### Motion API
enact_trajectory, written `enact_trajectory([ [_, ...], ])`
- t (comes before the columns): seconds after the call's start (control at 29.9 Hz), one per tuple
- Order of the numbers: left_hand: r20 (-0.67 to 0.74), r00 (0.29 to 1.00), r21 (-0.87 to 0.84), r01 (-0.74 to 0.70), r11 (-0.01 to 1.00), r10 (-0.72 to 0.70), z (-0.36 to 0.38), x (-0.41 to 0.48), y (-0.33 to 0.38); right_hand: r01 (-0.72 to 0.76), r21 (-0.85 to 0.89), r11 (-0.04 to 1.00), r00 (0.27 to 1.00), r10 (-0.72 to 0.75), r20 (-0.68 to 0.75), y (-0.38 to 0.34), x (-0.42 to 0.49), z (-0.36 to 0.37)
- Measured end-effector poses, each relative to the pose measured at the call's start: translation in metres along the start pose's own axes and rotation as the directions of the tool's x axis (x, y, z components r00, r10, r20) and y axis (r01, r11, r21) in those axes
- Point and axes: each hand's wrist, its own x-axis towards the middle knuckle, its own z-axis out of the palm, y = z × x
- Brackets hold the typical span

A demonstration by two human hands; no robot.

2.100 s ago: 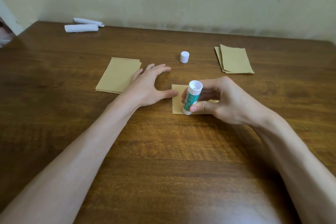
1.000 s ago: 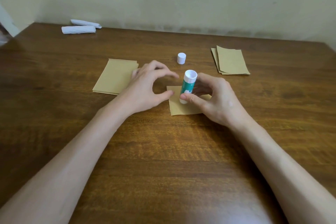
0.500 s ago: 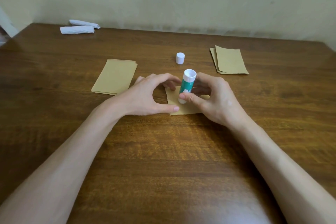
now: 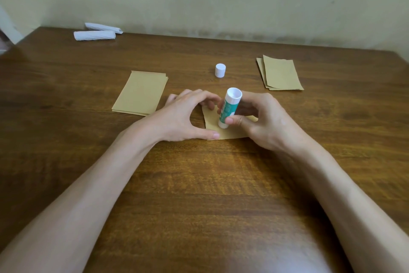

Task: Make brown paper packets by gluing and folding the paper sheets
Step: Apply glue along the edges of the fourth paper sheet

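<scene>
The right hand (image 4: 265, 122) had its thumb and fingers curled firmly round the glue stick (image 4: 229, 108), which stood nearly upright, leaning a little away, its lower end down on the brown sheet (image 4: 211, 124) lying on the table (image 4: 199, 184) directly under that grip. The left hand (image 4: 181, 117) arched beside it and closed round nothing. Its thumb tip pressed the sheet's near corner and its fingertips reached the far corner, though whether they pressed or lifted the paper there could not be told. The step looked like spreading glue along an edge. To do it well, the stick probably wanted a light, even stroke drawn away from the pinning thumb, so the thin paper would stay taut and not buckle or skid. The glue line likely belonged close to the edge, clear of the left fingertips. The cap (image 4: 220, 70) stood well beyond the grip. A stack of plain sheets (image 4: 141, 93) lay past the left hand, and another pile (image 4: 281, 73) lay beyond the right hand.
</scene>
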Motion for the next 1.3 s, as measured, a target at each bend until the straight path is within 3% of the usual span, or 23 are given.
enact_trajectory([
  [0.8,0.023,1.000,0.022,0.007,1.000,-0.008,-0.002,-0.001,0.002,0.023,0.133,0.991,0.967,-0.056,0.250,0.003,-0.011,-0.032],
  [0.87,0.021,1.000,0.033,0.000,0.999,0.000,-0.002,-0.003,0.001,0.001,0.240,0.971,0.984,-0.043,0.170,0.001,-0.013,-0.037],
  [0.94,0.018,1.000,0.046,-0.007,0.999,0.006,-0.002,-0.003,0.001,0.009,0.343,0.939,1.000,-0.004,-0.015,-0.002,-0.015,-0.042],
  [1.04,0.017,1.000,0.052,-0.020,0.998,0.019,-0.003,-0.004,0.002,0.000,0.321,0.947,0.970,0.077,-0.229,-0.001,-0.013,-0.045],
  [1.17,0.030,0.999,0.042,-0.033,0.999,0.032,-0.007,-0.006,0.001,-0.120,0.267,0.956,0.933,0.200,-0.299,-0.001,-0.011,-0.042],
  [1.3,0.023,0.998,0.055,-0.053,0.997,0.052,-0.005,-0.007,0.001,-0.173,0.222,0.960,0.929,0.234,-0.286,-0.008,-0.010,-0.046],
])
